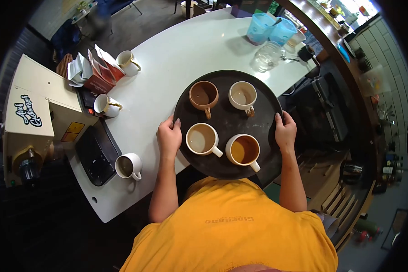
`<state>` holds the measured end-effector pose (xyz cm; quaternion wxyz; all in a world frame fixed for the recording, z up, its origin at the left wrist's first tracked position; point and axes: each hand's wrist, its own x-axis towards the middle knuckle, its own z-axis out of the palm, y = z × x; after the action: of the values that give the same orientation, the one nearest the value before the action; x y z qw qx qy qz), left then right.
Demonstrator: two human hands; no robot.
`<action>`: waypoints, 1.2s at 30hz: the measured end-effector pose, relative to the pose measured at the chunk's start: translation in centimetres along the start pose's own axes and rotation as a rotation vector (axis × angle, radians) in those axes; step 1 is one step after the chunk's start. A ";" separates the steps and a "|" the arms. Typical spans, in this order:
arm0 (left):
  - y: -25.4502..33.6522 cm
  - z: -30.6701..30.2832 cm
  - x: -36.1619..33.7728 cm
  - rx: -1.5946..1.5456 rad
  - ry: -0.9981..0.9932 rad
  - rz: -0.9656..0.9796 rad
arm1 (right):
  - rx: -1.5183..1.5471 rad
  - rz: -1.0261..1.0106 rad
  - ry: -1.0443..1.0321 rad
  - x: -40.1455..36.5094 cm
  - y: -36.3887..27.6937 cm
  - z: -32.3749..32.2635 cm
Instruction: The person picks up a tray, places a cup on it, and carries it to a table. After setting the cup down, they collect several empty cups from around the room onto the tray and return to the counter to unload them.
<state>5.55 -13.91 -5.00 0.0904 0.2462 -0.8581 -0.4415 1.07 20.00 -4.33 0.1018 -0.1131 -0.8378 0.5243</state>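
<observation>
Between my two hands is a round dark tray (226, 120), gripped by its rim. My left hand (169, 136) holds the left edge, thumb on top. On the opposite edge my right hand (285, 131) has the same grip. Four cups stand upright on the tray: a brown cup (204, 95) at back left, a cream cup (242, 95) at back right, a white cup (201, 139) at front left and another white cup (243, 150) with amber-brown liquid at front right. The fingers under the rim are hidden.
A white counter (167, 59) lies ahead and left. On it stand a coffee grinder (31, 109), a black scale-like tray (99, 154), a white mug (128, 166), gold-handled mugs (108, 105) and coffee bags (97, 75). Blue plastic containers (261, 28) and a clear jug (266, 56) are at back right.
</observation>
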 end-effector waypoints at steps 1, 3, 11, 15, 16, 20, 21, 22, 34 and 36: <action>0.6 -0.2 0.3 0.015 -0.002 -0.059 | -0.101 -0.059 -0.004 0.9 -0.7 0.7; 0.5 0.0 1.0 0.029 0.025 -0.075 | -0.228 -0.113 -0.043 2.8 -1.1 2.0; -0.1 2.1 4.1 0.187 0.112 -0.226 | -0.423 -0.343 -0.097 10.1 -0.5 6.5; 0.9 3.1 5.6 0.177 0.148 -0.284 | -0.429 -0.351 -0.166 13.3 -0.7 7.5; 1.0 3.4 5.9 0.187 0.165 -0.283 | -0.454 -0.354 -0.184 14.2 -0.4 7.9; 2.0 4.5 7.5 0.128 0.199 -0.254 | -0.545 -0.372 -0.255 16.7 -0.3 8.7; 2.0 4.6 7.9 0.155 0.204 -0.268 | -0.554 -0.364 -0.269 16.9 -0.2 8.7; 2.2 4.8 8.2 0.184 0.213 -0.281 | -0.537 -0.373 -0.290 17.1 -0.1 8.8; 2.6 5.1 12.1 0.341 0.300 -0.194 | -0.572 -0.450 -0.542 20.0 -0.6 8.9; 2.2 5.1 13.0 0.331 0.290 -0.201 | -0.604 -0.458 -0.560 20.2 -1.1 8.8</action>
<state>-8.27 -15.73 -7.09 0.1267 0.4024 -0.8680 -0.2618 -20.78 17.99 -6.03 -0.0525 0.1959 -0.9515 0.2314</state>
